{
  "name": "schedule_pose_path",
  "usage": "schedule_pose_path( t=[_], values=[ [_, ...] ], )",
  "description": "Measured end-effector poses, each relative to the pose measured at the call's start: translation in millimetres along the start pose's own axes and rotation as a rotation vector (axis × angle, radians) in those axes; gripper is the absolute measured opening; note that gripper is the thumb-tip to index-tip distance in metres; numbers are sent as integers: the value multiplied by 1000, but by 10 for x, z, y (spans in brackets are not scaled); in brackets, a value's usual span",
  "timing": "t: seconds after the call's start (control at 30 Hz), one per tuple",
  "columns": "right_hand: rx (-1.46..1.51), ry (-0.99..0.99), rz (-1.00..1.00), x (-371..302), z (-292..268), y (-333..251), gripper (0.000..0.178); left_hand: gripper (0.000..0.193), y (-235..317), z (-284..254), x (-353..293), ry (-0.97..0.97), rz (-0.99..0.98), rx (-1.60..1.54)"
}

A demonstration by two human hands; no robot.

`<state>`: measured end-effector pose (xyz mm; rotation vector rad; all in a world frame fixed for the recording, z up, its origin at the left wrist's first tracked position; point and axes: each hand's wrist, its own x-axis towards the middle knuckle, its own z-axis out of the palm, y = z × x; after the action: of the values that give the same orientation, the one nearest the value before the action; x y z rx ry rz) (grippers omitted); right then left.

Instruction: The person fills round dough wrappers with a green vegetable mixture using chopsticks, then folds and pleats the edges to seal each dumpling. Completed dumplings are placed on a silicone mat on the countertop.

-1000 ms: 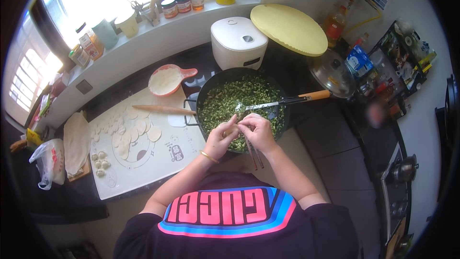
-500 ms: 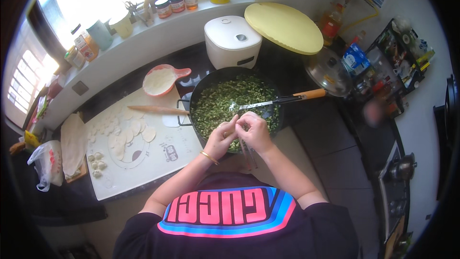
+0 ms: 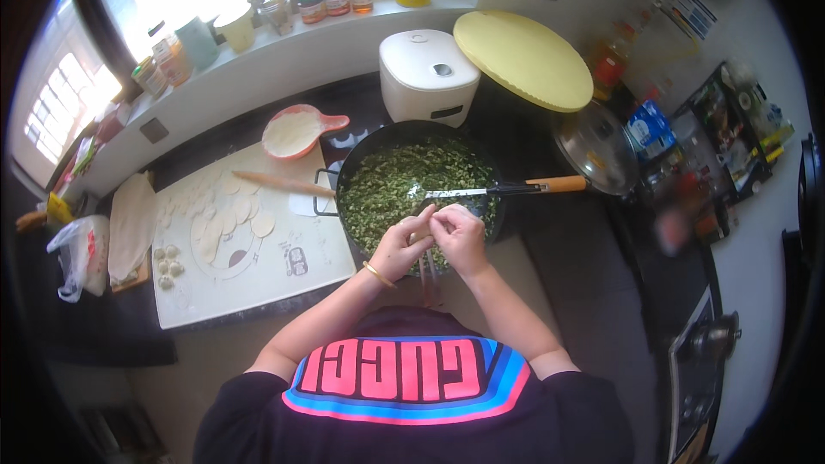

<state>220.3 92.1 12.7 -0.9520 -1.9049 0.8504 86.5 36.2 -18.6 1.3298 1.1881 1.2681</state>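
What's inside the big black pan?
Chopped green mixture and a utensil's metal end. The left hand and right hand hide some mixture; anything beneath the mixture is covered.

1. A dark worktop (image 3: 354, 96) curves along the wall beneath the windowsill.
2. On it lies a white mat (image 3: 331, 258), carrying thin dough rounds (image 3: 262, 223), some overlapping, and a small cluster of dumplings (image 3: 168, 268) at its left.
3. A wooden rolling pin (image 3: 279, 182) lies slanted near the mat's far edge, its right end close to the pan.
4. The wide dark pan (image 3: 368, 145) stands right of the mat.
5. Behind the pan sits a white rice cooker (image 3: 428, 86); a domed lid (image 3: 595, 150) lies to the right.
6. At the far left are a flat dough sheet (image 3: 131, 228) on a wooden board (image 3: 137, 278) and a plastic bag (image 3: 83, 253).
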Motion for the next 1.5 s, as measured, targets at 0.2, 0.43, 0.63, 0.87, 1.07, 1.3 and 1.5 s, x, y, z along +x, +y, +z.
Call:
schedule_pose_path(
  t=[0.2,0.43,0.63,0.87,1.07,1.3,1.5],
  values=[
    [-7,-111,-1,18,-37,154,4,43,70,41,-85,53,-211,-435],
    [117,-271,82,-9,193,67,9,36,-17,-28,-331,151,-204,-429],
    [214,-438,50,-85,306,-282,8,19,-90,-824,-839,320,-281,-378],
    [256,-380,186,-307,810,-777,8,27,-926,-2537,-2123,572,-553,371],
    [160,-541,196,-630,2071,-914,11,19,-1204,-3734,-3029,331,-586,957],
    [-49,-588,352,-922,2909,-484,20,29,-1034,-4514,-3706,526,-784,938],
    [-201,-612,283,-1038,3400,-278,21,31,-1086,-4382,-3482,394,-479,932]
  ],
)
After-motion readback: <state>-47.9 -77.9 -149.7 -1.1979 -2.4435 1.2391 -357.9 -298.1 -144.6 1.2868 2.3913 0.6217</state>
